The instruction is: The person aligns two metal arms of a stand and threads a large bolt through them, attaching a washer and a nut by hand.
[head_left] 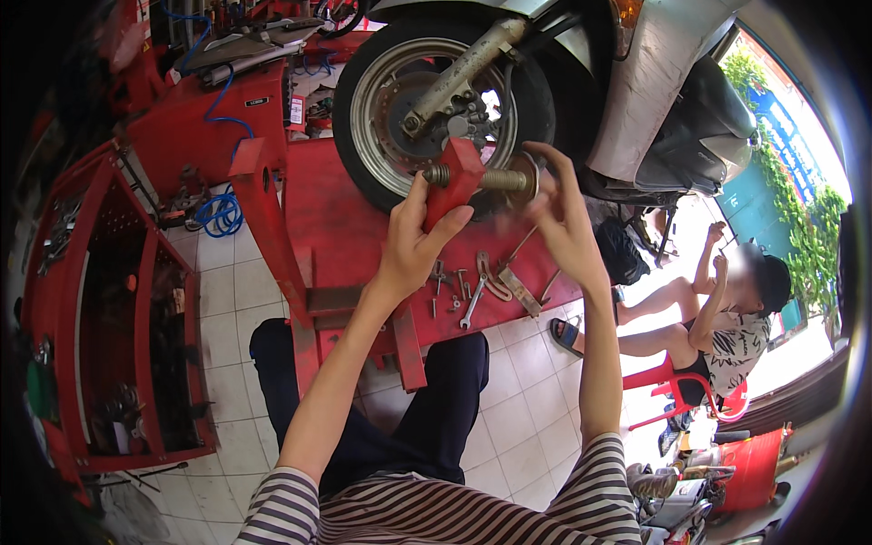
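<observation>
Red block [460, 178] in left hand [411, 243] — right hand [570, 222] at disc [526, 173].

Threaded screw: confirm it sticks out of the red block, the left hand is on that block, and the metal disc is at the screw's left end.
Wrong end: the head view shows the metal disc at the right end of the threaded screw. The screw does stick out of the red block, with the left hand on that block.
</observation>
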Tool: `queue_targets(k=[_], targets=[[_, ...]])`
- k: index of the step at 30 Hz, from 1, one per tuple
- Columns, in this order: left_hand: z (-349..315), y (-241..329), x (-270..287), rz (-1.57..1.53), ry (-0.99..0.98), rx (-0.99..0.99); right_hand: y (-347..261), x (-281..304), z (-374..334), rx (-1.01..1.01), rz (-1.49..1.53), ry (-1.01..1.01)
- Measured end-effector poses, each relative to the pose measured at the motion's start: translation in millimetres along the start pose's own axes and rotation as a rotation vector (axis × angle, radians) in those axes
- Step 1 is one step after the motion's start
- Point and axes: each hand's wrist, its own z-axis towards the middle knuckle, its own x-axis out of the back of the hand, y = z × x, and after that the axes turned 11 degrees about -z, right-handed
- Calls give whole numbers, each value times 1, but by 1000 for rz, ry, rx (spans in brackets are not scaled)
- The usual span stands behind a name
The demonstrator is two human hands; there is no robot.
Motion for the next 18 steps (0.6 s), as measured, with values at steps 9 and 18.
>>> queue_targets(k=[9,18], targets=[[1,1,-3,-13,-11,-10,-43,-23,8,116,-1017,387],[1,0,-2,-4,-3,-20,-42,-21,1,-103,-536,352]])
